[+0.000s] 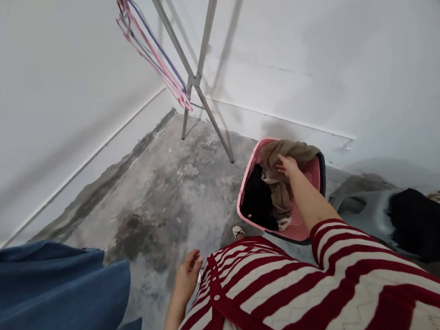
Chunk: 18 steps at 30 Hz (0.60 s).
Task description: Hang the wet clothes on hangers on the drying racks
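My right hand reaches into a pink laundry basket, its fingers apart over a brown garment. Whether the fingertips touch the cloth I cannot tell. Part of the brown cloth drapes over the basket's far rim, and a black garment lies bunched on the left side inside. My left hand hangs low beside my striped top, loosely curled with gaps between the fingers and nothing visible in it.
A metal drying rack stands in the corner with several pink and purple hangers on it. Blue fabric hangs at the lower left. At right, a grey plastic tub has black cloth on it. White walls border the stained concrete floor.
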{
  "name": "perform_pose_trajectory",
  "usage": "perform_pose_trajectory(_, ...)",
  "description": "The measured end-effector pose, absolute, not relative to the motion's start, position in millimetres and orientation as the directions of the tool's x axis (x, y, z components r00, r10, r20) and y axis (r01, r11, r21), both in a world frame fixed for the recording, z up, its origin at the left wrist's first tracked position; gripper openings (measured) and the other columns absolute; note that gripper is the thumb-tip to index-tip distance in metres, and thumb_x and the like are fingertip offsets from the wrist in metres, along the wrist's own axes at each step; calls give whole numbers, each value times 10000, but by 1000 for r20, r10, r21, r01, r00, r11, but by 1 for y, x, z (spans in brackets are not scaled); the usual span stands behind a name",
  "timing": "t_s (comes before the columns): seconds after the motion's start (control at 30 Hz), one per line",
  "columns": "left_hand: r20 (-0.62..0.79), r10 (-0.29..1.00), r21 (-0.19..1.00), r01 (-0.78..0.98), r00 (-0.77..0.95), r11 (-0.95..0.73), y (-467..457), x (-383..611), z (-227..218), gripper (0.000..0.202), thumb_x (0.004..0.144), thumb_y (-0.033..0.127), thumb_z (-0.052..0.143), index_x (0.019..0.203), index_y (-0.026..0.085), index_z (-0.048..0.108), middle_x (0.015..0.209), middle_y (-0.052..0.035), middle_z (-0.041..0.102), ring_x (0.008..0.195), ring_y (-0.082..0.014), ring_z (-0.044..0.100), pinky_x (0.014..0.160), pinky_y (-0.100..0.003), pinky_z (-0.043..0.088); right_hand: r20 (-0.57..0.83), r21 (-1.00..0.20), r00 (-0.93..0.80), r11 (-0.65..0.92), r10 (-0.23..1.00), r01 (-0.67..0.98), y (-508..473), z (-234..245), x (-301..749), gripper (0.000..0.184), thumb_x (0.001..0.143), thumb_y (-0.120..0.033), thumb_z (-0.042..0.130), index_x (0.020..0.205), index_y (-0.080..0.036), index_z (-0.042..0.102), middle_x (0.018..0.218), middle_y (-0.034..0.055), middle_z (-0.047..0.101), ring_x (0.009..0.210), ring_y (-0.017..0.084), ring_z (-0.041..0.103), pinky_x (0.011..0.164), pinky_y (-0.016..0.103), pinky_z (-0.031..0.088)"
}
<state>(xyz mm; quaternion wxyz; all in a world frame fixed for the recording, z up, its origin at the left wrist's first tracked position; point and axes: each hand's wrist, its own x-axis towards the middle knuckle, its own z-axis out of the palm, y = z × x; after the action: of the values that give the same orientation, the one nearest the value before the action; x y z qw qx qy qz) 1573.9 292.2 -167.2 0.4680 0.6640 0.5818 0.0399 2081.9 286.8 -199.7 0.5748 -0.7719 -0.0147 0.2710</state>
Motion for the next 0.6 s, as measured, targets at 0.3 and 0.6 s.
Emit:
perform_pose_trajectory(0.3,-484,819,648,755,306,101,299,1562,-156,537,699,518,520,1051,132,643,1049,-132,714,1024,-260,653,927,-385,498,-170,-934,835,186,523,-307,277,-103,2107,155,794,-321,554,787,-207,449,662,-47,572,594,103,626,596,232,519)
perform_pose_trajectory(0.6,-350,847,741,672,400,-11,299,1552,-145,497,724,505,513,1041,145,644,1052,-136,710,1008,-260,655,927,-393,492,414,-806,636,587,652,-77,276,51,2009,192,775,-405,652,725,-246,556,621,-28,608,589,115,576,614,274,497)
